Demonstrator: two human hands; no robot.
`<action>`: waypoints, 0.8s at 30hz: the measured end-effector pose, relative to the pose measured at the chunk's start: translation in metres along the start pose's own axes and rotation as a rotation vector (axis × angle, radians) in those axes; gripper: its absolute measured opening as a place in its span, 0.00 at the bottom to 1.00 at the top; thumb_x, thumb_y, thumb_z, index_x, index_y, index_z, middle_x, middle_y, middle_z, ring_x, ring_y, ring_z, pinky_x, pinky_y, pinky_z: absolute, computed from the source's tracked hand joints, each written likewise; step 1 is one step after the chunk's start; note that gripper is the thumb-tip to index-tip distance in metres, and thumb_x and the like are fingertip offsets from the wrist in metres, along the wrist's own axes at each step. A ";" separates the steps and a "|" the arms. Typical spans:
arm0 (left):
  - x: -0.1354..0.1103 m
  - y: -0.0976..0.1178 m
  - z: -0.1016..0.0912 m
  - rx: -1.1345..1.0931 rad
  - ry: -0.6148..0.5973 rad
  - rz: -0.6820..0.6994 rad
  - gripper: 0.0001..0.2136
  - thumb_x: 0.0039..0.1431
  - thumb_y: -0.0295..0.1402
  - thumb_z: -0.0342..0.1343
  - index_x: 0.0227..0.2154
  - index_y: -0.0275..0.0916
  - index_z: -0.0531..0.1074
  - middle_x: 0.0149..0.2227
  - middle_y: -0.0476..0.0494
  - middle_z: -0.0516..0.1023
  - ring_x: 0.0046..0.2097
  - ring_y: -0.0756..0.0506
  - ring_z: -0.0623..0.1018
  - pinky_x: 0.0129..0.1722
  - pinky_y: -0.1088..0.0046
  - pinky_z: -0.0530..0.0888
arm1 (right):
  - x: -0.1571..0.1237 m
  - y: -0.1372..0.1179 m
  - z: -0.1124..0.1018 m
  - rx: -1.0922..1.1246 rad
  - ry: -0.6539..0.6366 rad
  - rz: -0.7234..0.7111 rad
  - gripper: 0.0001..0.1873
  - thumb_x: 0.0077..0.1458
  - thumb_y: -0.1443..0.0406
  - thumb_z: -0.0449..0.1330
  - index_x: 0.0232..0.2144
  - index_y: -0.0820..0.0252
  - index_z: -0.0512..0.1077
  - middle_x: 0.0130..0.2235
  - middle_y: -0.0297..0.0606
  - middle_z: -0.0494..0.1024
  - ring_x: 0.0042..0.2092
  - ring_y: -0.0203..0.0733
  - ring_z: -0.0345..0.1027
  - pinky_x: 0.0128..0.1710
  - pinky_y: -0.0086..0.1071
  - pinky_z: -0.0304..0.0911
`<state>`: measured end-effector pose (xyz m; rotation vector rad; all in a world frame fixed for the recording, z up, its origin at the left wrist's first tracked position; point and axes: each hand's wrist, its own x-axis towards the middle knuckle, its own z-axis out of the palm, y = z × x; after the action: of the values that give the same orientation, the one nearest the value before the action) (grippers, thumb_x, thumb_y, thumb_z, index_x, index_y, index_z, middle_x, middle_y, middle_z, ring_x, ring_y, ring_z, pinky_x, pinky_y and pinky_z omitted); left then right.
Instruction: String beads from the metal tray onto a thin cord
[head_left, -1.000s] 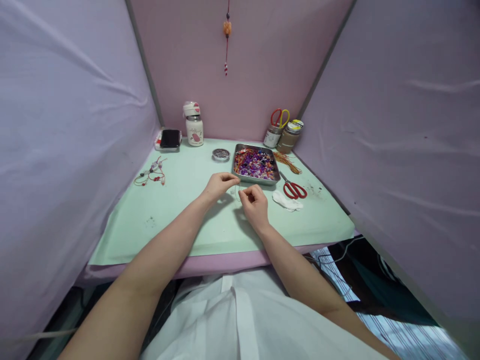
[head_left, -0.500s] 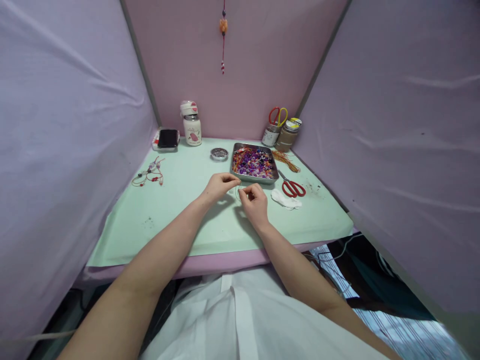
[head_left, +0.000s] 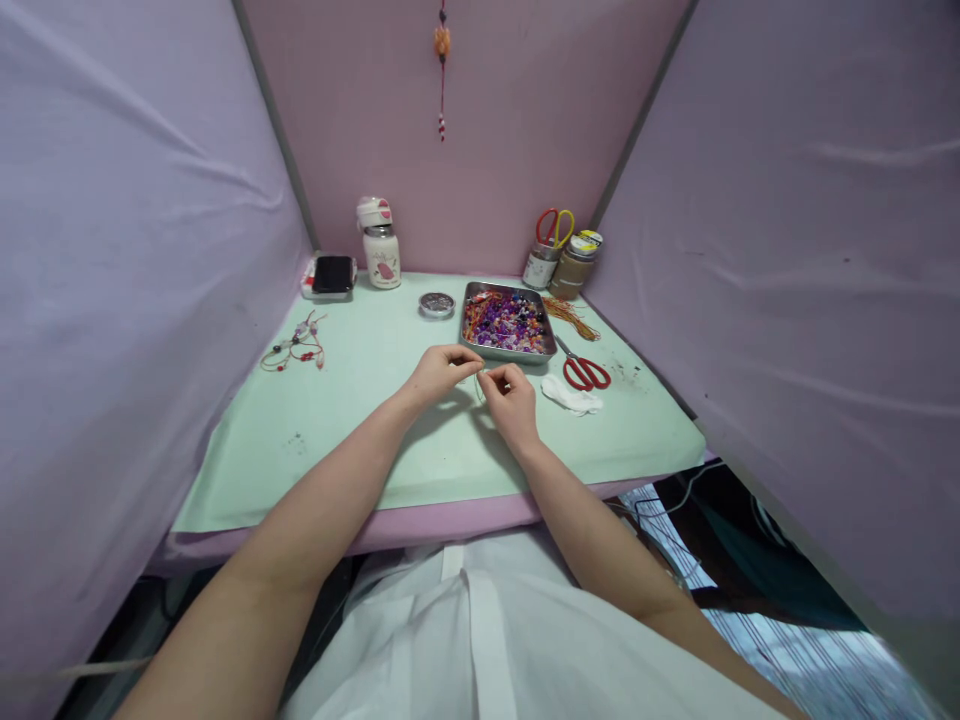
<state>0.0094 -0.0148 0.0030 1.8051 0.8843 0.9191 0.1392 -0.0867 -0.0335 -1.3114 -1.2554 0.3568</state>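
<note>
Thread (head_left: 478, 390) pinched in our L hand (head_left: 442, 372) & R hand (head_left: 513, 402), tips now closer tog. vs a sec ago, so fine threadwork's prob. mid-step.

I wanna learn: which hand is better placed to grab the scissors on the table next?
Right hand, probably: the red-handled scissors lie on its side, farther from the left hand. Both seemingly pinch thin cord.

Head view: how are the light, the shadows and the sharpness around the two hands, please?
Head view: fairly even light, with soft shadows on the green tabletop beneath the left hand and the right hand; same head view: the thin strand at the fingertips is too faint to trace fully.
</note>
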 end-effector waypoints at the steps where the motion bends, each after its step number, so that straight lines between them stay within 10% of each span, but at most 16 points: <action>1: 0.000 0.000 0.000 0.011 -0.005 0.008 0.07 0.48 0.35 0.60 0.27 0.38 0.79 0.33 0.43 0.80 0.38 0.45 0.75 0.43 0.66 0.70 | 0.001 0.001 -0.001 0.022 -0.010 0.030 0.12 0.52 0.57 0.60 0.23 0.58 0.68 0.27 0.31 0.68 0.30 0.36 0.60 0.32 0.31 0.57; 16: -0.003 0.001 0.000 0.132 -0.097 0.117 0.10 0.52 0.35 0.56 0.32 0.37 0.79 0.35 0.43 0.80 0.37 0.46 0.75 0.36 0.71 0.69 | 0.008 0.008 -0.001 0.365 -0.057 0.360 0.18 0.44 0.52 0.65 0.26 0.59 0.68 0.24 0.27 0.65 0.24 0.30 0.53 0.22 0.26 0.51; 24: -0.003 -0.001 0.000 0.022 -0.164 0.065 0.09 0.50 0.35 0.59 0.30 0.38 0.80 0.33 0.41 0.80 0.37 0.45 0.75 0.39 0.68 0.70 | 0.010 0.005 -0.002 0.452 -0.082 0.270 0.14 0.45 0.56 0.65 0.32 0.59 0.72 0.29 0.31 0.71 0.26 0.30 0.57 0.25 0.26 0.55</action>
<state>0.0079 -0.0174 0.0015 1.9078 0.7387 0.7911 0.1470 -0.0786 -0.0330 -1.0796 -0.9878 0.8420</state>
